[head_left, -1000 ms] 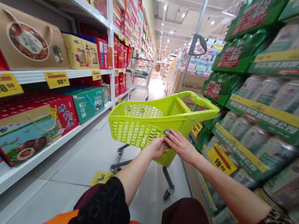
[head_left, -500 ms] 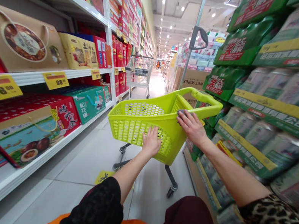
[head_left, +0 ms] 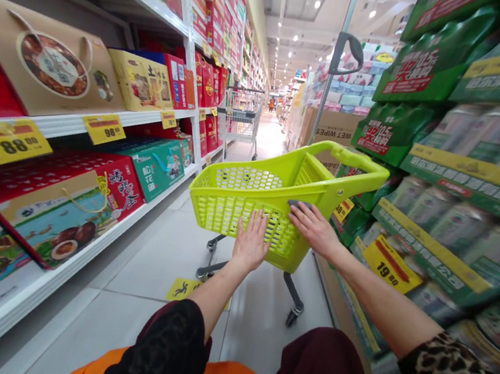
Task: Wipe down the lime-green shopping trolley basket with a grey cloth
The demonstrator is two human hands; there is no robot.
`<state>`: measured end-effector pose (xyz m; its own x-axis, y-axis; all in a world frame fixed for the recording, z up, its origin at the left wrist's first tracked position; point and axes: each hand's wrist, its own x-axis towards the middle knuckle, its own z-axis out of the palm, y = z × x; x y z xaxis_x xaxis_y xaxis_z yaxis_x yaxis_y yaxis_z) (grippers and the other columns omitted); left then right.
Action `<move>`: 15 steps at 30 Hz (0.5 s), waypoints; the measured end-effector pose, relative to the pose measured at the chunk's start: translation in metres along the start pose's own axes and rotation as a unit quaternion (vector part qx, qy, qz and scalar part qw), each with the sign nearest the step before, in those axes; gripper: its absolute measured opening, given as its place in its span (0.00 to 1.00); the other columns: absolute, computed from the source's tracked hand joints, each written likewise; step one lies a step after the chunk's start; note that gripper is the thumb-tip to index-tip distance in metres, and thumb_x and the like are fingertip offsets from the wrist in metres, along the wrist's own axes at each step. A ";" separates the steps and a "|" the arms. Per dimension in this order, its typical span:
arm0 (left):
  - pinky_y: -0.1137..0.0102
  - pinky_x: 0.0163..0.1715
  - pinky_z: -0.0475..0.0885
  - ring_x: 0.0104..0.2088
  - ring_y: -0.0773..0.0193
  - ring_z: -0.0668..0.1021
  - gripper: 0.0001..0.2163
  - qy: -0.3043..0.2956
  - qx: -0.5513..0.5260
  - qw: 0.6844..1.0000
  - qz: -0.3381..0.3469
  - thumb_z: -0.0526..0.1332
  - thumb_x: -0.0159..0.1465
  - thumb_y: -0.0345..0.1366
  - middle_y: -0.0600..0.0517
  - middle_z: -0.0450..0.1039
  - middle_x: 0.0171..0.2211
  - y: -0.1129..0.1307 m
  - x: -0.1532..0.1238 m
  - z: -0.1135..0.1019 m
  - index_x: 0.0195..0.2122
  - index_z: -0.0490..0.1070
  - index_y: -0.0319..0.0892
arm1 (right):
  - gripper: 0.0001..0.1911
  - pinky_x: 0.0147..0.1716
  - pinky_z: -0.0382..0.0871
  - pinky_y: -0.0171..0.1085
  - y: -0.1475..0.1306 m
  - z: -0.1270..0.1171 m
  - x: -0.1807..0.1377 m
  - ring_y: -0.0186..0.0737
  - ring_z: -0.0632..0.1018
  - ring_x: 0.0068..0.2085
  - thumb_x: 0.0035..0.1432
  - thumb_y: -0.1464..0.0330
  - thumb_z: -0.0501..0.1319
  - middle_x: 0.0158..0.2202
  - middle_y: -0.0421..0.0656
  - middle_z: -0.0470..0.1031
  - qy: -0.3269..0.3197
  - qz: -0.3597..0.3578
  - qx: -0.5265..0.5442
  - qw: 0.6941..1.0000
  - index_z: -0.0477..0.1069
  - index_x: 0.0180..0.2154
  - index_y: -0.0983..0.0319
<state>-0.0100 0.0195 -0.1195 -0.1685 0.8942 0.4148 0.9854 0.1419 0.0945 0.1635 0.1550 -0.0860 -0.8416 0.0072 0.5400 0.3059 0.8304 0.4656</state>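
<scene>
A lime-green plastic shopping cart (head_left: 221,211) stands in the aisle just ahead of me. My left hand (head_left: 250,242) lies flat and open against the near mesh wall of its basket, fingers pointing up. My right hand (head_left: 315,227) rests on the basket's near right corner, just under the rim, with its fingers pressing a small dark grey cloth (head_left: 300,204) against the plastic. The cart's handle (head_left: 361,161) curves up to the right, beyond both hands. The basket looks empty inside.
White shelves (head_left: 72,123) on the left carry gift boxes and yellow price tags. Green packs of cans (head_left: 453,184) are stacked on the right. A metal trolley (head_left: 241,114) stands farther down the aisle, a grey pole (head_left: 333,72) rises behind the cart, and a yellow floor sticker (head_left: 184,288) lies below.
My right hand took the cloth from low on the basket wall up to the rim corner. My left hand let go of the wall's lower part and now lies flat higher up.
</scene>
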 end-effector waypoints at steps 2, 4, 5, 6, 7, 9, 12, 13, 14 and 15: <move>0.47 0.61 0.40 0.65 0.55 0.45 0.30 -0.001 -0.001 1.000 -0.001 0.50 0.61 0.39 0.45 0.40 0.66 -0.001 0.000 0.000 0.64 0.44 0.37 | 0.23 0.59 0.52 0.54 0.009 -0.009 0.012 0.46 0.53 0.63 0.61 0.77 0.48 0.60 0.47 0.60 0.013 0.036 -0.004 0.999 0.59 0.57 0.62; 0.47 0.61 0.39 0.65 0.55 0.45 0.30 -0.002 -0.005 1.000 -0.002 0.50 0.61 0.38 0.45 0.40 0.66 -0.001 0.000 -0.001 0.64 0.44 0.38 | 0.24 0.60 0.50 0.55 0.016 -0.009 0.018 0.45 0.52 0.64 0.60 0.78 0.47 0.61 0.47 0.59 0.010 0.054 0.002 0.998 0.59 0.58 0.62; 0.48 0.61 0.39 0.65 0.55 0.45 0.30 -0.002 -0.008 1.000 -0.001 0.50 0.61 0.38 0.45 0.40 0.66 -0.001 0.000 -0.002 0.64 0.44 0.38 | 0.24 0.60 0.50 0.54 0.017 -0.006 0.017 0.45 0.53 0.64 0.60 0.78 0.47 0.60 0.47 0.59 0.004 0.054 0.007 0.999 0.60 0.57 0.62; 0.48 0.61 0.38 0.65 0.55 0.45 0.30 -0.003 -0.012 1.000 0.000 0.50 0.61 0.38 0.45 0.40 0.66 -0.001 0.000 -0.004 0.64 0.44 0.39 | 0.24 0.59 0.51 0.53 0.016 -0.001 0.015 0.45 0.54 0.63 0.59 0.78 0.47 0.60 0.47 0.60 -0.004 0.050 0.010 0.999 0.61 0.56 0.62; 0.48 0.61 0.38 0.65 0.55 0.45 0.30 -0.002 -0.016 1.000 0.003 0.51 0.61 0.38 0.45 0.40 0.66 -0.001 0.000 -0.005 0.64 0.44 0.39 | 0.24 0.59 0.53 0.53 0.014 0.005 0.011 0.45 0.55 0.63 0.59 0.79 0.48 0.60 0.47 0.61 -0.013 0.044 0.013 0.999 0.62 0.56 0.63; 0.48 0.61 0.36 0.65 0.55 0.44 0.30 -0.001 -0.025 1.000 0.010 0.51 0.61 0.38 0.45 0.41 0.66 -0.003 -0.002 -0.006 0.64 0.44 0.39 | 0.23 0.57 0.56 0.52 0.004 0.020 0.000 0.46 0.57 0.62 0.57 0.79 0.49 0.58 0.48 0.63 -0.029 0.030 0.014 0.999 0.63 0.54 0.64; 0.49 0.61 0.34 0.65 0.55 0.44 0.31 -0.006 -0.038 0.999 0.022 0.52 0.60 0.38 0.43 0.42 0.65 -0.007 -0.009 -0.004 0.63 0.45 0.37 | 0.23 0.55 0.59 0.52 -0.015 0.039 -0.016 0.48 0.58 0.61 0.56 0.80 0.50 0.56 0.51 0.65 -0.047 0.021 0.012 0.999 0.65 0.53 0.67; 0.49 0.61 0.33 0.65 0.55 0.44 0.31 -0.010 -0.041 0.999 0.023 0.52 0.60 0.37 0.43 0.42 0.65 -0.008 -0.012 -0.001 0.63 0.45 0.37 | 0.23 0.55 0.60 0.53 -0.021 0.043 -0.021 0.49 0.58 0.62 0.55 0.80 0.50 0.56 0.52 0.66 -0.050 0.024 0.012 0.998 0.65 0.53 0.68; 0.49 0.61 0.33 0.65 0.55 0.44 0.31 -0.017 -0.044 0.999 0.024 0.53 0.60 0.37 0.43 0.42 0.65 -0.009 -0.015 0.001 0.63 0.46 0.37 | 0.23 0.55 0.60 0.53 -0.026 0.046 -0.025 0.49 0.58 0.62 0.55 0.81 0.50 0.56 0.52 0.66 -0.051 0.029 0.012 0.998 0.65 0.53 0.68; 0.50 0.61 0.33 0.65 0.55 0.44 0.31 -0.024 -0.046 0.998 0.025 0.53 0.60 0.37 0.43 0.42 0.65 -0.010 -0.018 0.003 0.63 0.46 0.38 | 0.23 0.55 0.60 0.53 -0.031 0.048 -0.029 0.49 0.58 0.62 0.54 0.81 0.50 0.56 0.53 0.66 -0.052 0.033 0.013 0.998 0.65 0.52 0.69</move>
<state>-0.0167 0.0030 -0.1310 -0.1152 0.9184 0.3784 0.9857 0.0587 0.1578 0.1572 0.1560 -0.1494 -0.8618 0.1193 0.4929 0.3521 0.8403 0.4123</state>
